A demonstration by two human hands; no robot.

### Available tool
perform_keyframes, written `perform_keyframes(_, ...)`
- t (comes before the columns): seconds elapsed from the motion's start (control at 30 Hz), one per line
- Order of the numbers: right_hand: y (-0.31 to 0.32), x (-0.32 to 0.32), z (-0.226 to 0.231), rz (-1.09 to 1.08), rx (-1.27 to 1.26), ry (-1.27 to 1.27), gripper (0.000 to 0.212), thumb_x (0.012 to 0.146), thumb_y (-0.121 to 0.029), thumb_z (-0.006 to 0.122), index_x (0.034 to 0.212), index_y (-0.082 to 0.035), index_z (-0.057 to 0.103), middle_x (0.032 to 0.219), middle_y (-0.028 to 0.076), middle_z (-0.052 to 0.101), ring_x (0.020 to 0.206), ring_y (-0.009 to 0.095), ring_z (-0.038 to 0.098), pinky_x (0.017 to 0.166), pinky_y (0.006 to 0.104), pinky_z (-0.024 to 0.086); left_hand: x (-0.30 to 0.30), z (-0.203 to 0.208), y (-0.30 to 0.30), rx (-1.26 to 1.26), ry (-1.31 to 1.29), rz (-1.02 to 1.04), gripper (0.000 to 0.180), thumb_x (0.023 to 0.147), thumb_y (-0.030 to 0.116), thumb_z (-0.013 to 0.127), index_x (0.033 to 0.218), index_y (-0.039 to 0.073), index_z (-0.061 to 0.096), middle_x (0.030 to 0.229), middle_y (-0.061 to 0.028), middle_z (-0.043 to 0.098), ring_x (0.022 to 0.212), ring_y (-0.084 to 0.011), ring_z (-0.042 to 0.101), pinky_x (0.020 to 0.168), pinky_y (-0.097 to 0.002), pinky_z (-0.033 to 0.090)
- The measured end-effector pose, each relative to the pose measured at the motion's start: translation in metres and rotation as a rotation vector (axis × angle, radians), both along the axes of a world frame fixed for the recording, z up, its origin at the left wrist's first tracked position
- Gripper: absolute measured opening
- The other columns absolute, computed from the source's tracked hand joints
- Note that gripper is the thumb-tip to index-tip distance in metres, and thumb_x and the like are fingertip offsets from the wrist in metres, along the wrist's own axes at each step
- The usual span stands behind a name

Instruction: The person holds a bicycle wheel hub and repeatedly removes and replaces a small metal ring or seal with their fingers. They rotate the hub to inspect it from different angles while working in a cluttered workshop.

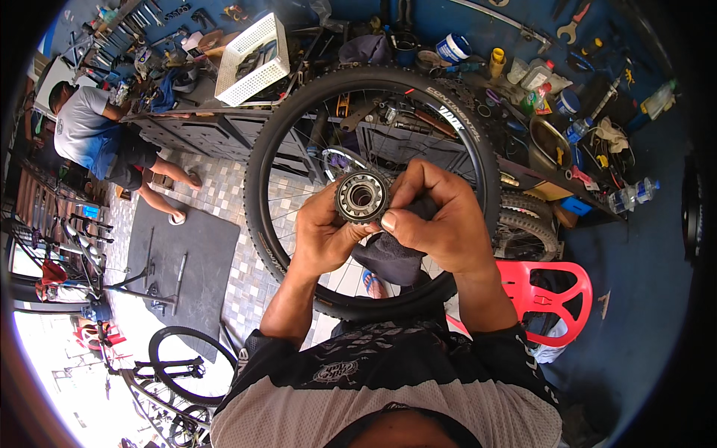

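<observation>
My left hand [321,230] is closed round a freehub body [363,197], a round metal part with a toothed rim and a bearing ring facing up. At its right edge, the thumb and forefinger of my right hand [448,220] pinch a dark cloth [390,257], which hangs down between my hands. The fingertips press close against the toothed rim. Behind and below both hands stands a large bicycle wheel with a black knobbly tyre [259,183]. Its hub is hidden by my hands and the cloth.
A cluttered workbench [224,123] runs along the far side, bearing a white basket [254,63], tubs and bottles. A red plastic chair [556,299] stands at right beside more tyres. Another person [86,123] works at far left. Bicycles [190,366] stand lower left near a dark mat [183,261].
</observation>
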State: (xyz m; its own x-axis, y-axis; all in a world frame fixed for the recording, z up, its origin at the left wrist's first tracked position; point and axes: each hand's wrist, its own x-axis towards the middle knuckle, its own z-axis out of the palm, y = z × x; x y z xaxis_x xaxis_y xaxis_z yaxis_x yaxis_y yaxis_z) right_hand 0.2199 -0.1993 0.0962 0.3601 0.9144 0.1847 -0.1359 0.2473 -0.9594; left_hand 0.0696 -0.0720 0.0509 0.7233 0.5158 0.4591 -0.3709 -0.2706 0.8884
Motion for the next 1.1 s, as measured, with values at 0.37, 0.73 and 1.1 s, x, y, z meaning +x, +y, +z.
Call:
perform_keyframes(0.37,-0.001,-0.002,-0.002,0.013,0.031,-0.033,0.017,0.086,-0.002,0.074,0.090,-0.005,0.057,0.092,0.004,0.064,0.085,0.009,0.058,0.077,0.0269,0.046,0.001,-0.019,0.001,-0.169,-0.075,-0.066,0.040,0.091,0.015,0.082,0.122,-0.005,0.067,0.116,-0.0091,0.072,0.105,-0.0150,0.066,0.093,-0.0306,0.052)
perform_keyframes(0.73,-0.007,-0.005,0.010,-0.012,-0.068,0.037,0.019,0.086,-0.009,0.079,0.091,-0.004,0.061,0.091,0.002,0.066,0.085,0.007,0.058,0.079,0.0248,0.046,0.003,-0.014,-0.003,-0.195,-0.086,-0.073,0.041,0.090,0.013,0.083,0.123,-0.004,0.067,0.116,-0.0094,0.072,0.104,-0.0148,0.066,0.092,-0.0309,0.054)
perform_keyframes(1.1,-0.002,0.011,0.003,0.059,-0.028,-0.160,0.020,0.081,-0.005,0.079,0.088,-0.003,0.060,0.083,0.001,0.067,0.078,0.006,0.060,0.069,0.0243,0.049,0.000,-0.006,-0.003,0.016,0.039,0.024,0.040,0.085,0.027,0.088,0.109,-0.002,0.072,0.102,-0.0084,0.072,0.091,-0.0159,0.067,0.080,-0.0308,0.054)
